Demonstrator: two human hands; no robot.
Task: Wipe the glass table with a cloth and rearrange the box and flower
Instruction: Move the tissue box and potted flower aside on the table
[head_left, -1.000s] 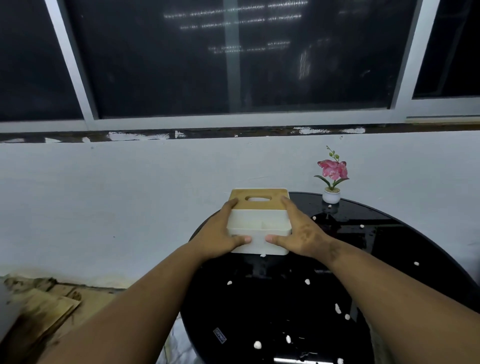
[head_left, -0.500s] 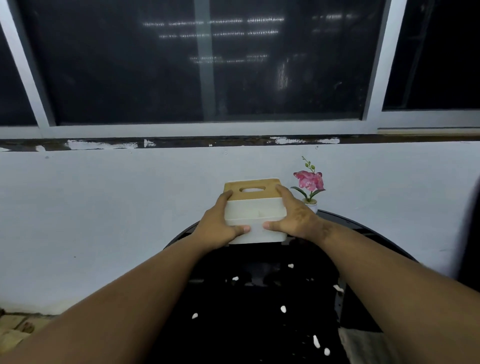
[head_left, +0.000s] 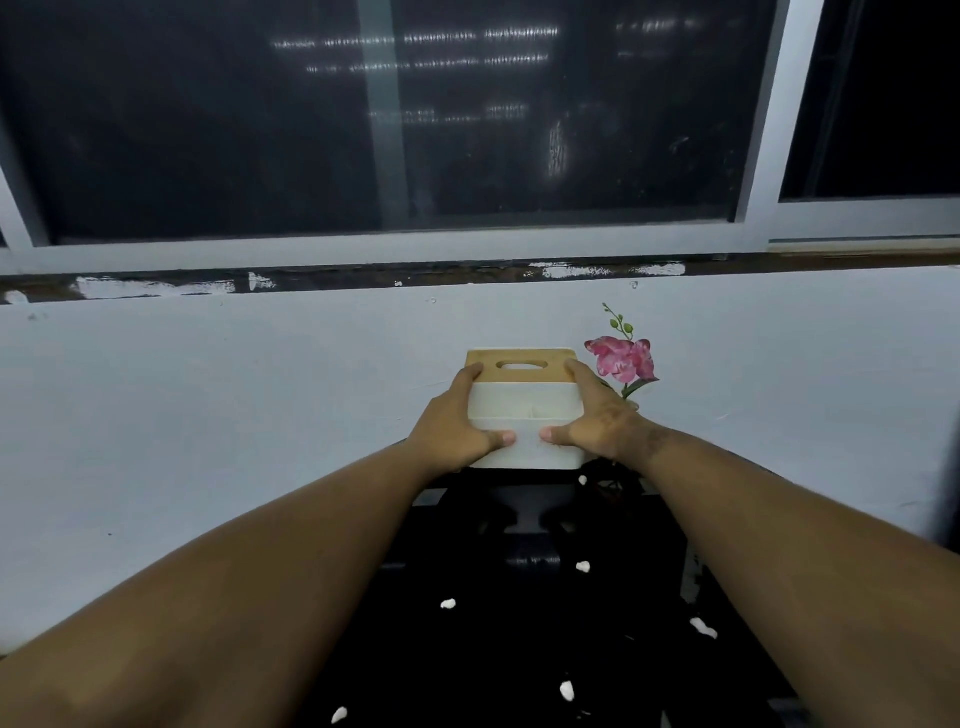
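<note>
A white box (head_left: 524, 410) with a wooden slotted lid sits at the far edge of the black glass table (head_left: 519, 649). My left hand (head_left: 452, 426) grips its left side and my right hand (head_left: 597, 421) grips its right side, thumbs on the front face. A pink flower (head_left: 621, 358) stands just behind my right hand; its pot is almost wholly hidden by that hand. Several small white bits (head_left: 448, 604) lie scattered on the glass. No cloth is in view.
A pale wall (head_left: 208, 415) rises right behind the table, under a dark window (head_left: 363, 130) with white frames. My forearms cover the table's left and right edges.
Both hands have kept hold of the box and carried it toward the far edge, close beside the flower. The view has shifted forward and up, hiding most of the table's rim.
</note>
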